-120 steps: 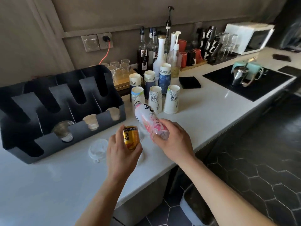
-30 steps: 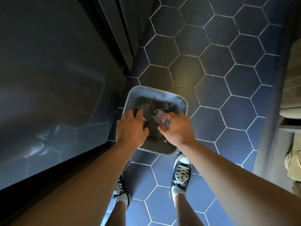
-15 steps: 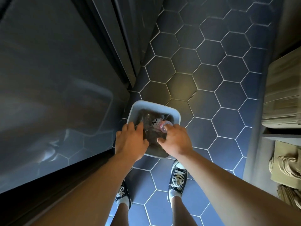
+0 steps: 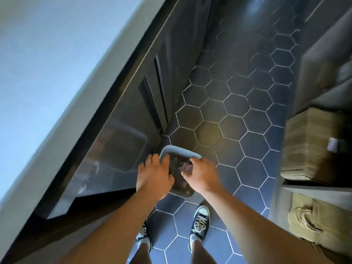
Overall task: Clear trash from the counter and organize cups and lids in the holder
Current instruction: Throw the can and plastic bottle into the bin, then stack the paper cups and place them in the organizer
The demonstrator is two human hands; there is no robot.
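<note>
Dark hexagonal floor tiles (image 4: 209, 128) run under the pale counter edge (image 4: 76, 88), and a grey trash bin (image 4: 181, 149) stands on them against the cabinet front. Over the bin's mouth hangs the plastic bottle (image 4: 184, 166) with the pink label. The right hand (image 4: 204, 174) grips it by one end, fingers curled round it, just as it did half a second ago, so it is not yet let go. The left hand (image 4: 154, 178) hovers just beside it, palm down, fingers straight and spread, with nothing in it that shows. The yellow can it lifted off the counter four seconds ago is gone from sight. Most likely it already lies in the bin, though the dark contents are too murky to pick it out. Both pieces of trash have thus left the counter; once the bottle drops, what remains is the sorting of cups and lids, all out of view now. Black sneakers (image 4: 200, 221) stand just behind the bin, and stacked brown paper bags (image 4: 312, 145) sit well apart at the right.
</note>
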